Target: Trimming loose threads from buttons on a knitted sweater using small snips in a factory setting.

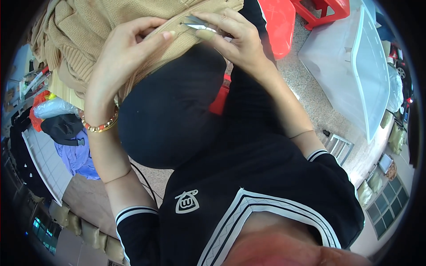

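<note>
A tan knitted garment (84, 35) lies bunched at the top left, over my lap. My left hand (122, 51) pinches an edge of the knit between thumb and fingers; a beaded bracelet (100, 125) circles that wrist. My right hand (233, 37) grips small metal thread snips (199, 24), their blades resting against the same knit edge, right beside my left fingertips. My black clothing fills the middle of the view.
A clear plastic storage bin (355, 66) stands on the speckled floor at the right. Red plastic stools (277, 24) sit at the top. At the left are a black bag (64, 128) and blue cloth (80, 157).
</note>
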A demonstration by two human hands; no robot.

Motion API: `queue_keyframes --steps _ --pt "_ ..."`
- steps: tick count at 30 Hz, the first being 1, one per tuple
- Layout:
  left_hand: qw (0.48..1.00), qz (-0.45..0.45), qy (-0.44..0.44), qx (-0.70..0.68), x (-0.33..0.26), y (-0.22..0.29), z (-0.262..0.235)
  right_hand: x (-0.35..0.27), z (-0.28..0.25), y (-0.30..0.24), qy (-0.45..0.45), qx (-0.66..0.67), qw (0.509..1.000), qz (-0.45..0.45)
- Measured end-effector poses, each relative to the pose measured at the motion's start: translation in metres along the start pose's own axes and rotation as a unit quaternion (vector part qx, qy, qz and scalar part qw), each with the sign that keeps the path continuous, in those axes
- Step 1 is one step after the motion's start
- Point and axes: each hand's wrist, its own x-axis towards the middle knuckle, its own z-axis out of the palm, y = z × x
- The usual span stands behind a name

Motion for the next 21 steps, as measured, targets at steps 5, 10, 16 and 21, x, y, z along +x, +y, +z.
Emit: queue_keyframes --steps 5,10,16,21 --pt "0.996 0.002 0.004 -0.092 0.014 -0.016 0.014 -0.003 -0.001 0.0 -0.019 0.021 0.999 -0.014" --pt "0.979 -0.019 0.011 -0.201 0.014 -0.018 0.017 -0.004 0.0 0.001 -0.023 0.009 1.0 0.016" --pt "0.962 -0.024 0.008 -0.271 0.012 -0.022 0.018 -0.002 0.006 0.003 -0.008 0.004 1.0 0.007" --pt "0.957 -0.031 0.009 -0.287 0.012 -0.025 0.019 -0.001 0.007 0.006 -0.016 -0.007 1.0 0.001"
